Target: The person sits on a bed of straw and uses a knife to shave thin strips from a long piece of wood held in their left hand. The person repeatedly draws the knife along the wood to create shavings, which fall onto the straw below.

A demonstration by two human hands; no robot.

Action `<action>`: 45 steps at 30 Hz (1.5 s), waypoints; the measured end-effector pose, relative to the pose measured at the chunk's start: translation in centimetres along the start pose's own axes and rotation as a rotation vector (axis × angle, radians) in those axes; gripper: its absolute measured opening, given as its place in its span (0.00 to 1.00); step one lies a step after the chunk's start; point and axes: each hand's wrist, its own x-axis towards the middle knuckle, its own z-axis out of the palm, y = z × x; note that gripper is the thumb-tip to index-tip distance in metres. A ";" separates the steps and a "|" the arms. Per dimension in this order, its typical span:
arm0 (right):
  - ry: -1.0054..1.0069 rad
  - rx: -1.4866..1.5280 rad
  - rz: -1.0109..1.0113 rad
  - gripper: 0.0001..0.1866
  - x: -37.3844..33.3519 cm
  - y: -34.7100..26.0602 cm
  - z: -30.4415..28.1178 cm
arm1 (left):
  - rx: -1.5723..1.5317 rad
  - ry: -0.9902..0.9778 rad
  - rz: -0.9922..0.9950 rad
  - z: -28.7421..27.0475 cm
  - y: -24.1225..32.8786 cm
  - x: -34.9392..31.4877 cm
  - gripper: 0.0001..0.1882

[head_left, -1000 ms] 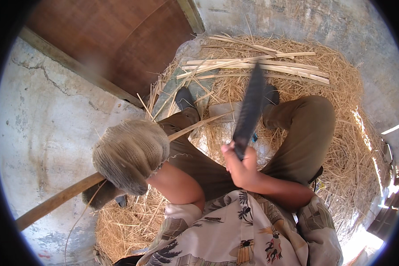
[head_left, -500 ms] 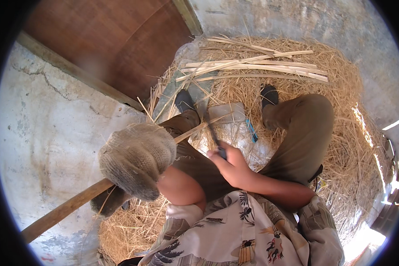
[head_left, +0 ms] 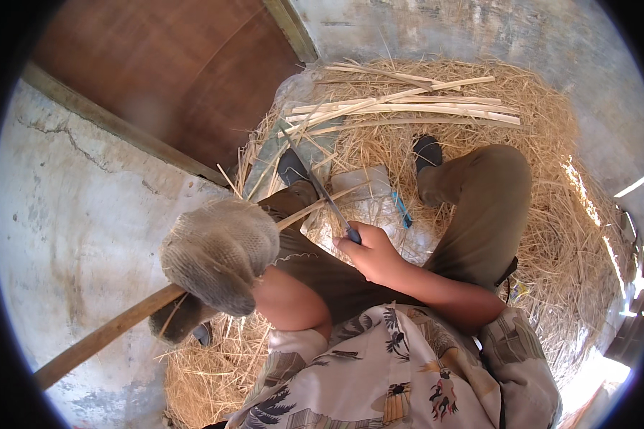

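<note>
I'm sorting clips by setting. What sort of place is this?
Probably an outdoor yard corner used for hand-working bamboo: bare concrete floor, a wooden door, a heap of straw-like shavings and split strips before the seated person.

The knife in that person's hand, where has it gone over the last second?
The knife swung down from its raised position, and its blade now lies along the bamboo strip. The right hand still grips its handle; the gloved left hand still holds the strip.

A grey knitted glove (head_left: pixel 218 254), olive trousers (head_left: pixel 479 207), and a printed short-sleeved shirt (head_left: pixel 401 372).
</note>
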 end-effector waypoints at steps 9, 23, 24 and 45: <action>0.112 0.312 -0.132 0.14 -1.2 -0.7 0.6 | 0.038 -0.026 -0.102 -1.5 1.7 -0.4 0.36; 0.121 0.200 -0.220 0.19 -1.7 -0.7 0.9 | 0.079 0.290 0.002 -2.4 1.8 -3.7 0.35; 0.018 0.232 -0.025 0.18 -1.2 -0.6 0.8 | 0.079 0.284 -0.001 -2.4 1.8 -3.7 0.35; 0.046 -0.008 -0.286 0.15 -0.5 -2.3 -1.5 | 0.107 0.083 -0.065 -1.2 1.5 -1.0 0.32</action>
